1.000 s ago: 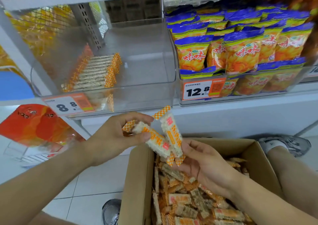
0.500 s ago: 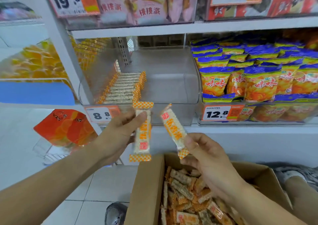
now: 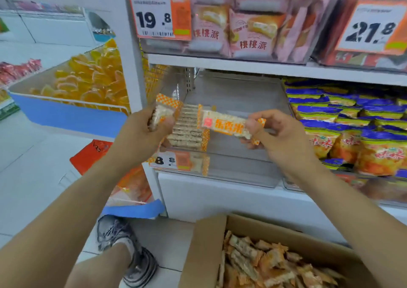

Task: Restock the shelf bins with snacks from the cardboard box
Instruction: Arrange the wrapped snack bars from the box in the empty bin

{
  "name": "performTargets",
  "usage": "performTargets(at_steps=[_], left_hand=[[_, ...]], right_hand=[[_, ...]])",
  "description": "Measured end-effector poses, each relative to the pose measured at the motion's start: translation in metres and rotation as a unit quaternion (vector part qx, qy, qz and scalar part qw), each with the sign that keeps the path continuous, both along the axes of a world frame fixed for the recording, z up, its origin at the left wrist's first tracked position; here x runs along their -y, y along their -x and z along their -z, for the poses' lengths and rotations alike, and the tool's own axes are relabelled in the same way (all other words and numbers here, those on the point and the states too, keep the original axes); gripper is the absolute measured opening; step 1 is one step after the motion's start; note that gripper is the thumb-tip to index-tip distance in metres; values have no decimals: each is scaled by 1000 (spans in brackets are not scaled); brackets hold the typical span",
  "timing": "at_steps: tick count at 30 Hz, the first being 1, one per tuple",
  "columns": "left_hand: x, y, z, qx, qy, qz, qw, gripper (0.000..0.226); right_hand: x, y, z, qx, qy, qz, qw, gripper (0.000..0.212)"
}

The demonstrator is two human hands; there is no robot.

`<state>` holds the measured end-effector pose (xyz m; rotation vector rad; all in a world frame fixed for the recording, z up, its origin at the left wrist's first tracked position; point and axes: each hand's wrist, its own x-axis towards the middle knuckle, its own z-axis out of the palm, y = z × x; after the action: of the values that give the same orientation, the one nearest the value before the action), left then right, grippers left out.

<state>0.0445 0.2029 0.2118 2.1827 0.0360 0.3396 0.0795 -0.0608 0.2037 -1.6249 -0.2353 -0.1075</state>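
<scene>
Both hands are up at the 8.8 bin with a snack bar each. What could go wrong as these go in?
1. The right hand pinches its snack bar only by the end seal; that grip may slip and drop it.
2. The neat row of bars lies at the clear bin's left side. The bar in the left hand could knock it askew.
3. The right-hand bar lies crosswise, so it may land out of line.

Row of snack bars [image 3: 187,129] lay in clear bin [image 3: 231,169], left side; cardboard box [image 3: 204,254] near, below; bagged chips [image 3: 352,133] right.
</scene>
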Motion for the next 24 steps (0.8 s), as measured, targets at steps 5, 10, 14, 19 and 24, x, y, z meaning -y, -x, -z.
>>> performTargets(at_steps=[5, 10, 14, 19, 24], left_hand=[[-22, -40, -19, -53, -145, 75, 985, 32], [-34, -53, -11, -83, -177, 47, 980, 37], [-31, -57, -9, -116, -211, 100, 965, 32], [-31, -64, -1, -114, -231, 96, 961, 36], [-32, -64, 2, -99, -222, 102, 965, 39]], right_hand=[[-36, -52, -4, -123, 68, -89, 986, 4], [-54, -82, 10, -139, 181, -141, 963, 6], [-64, -91, 22, -157, 239, -188, 940, 8], [-73, -98, 34, -217, 284, -262, 897, 7], [-72, -98, 37, -246, 306, -277, 877, 8]])
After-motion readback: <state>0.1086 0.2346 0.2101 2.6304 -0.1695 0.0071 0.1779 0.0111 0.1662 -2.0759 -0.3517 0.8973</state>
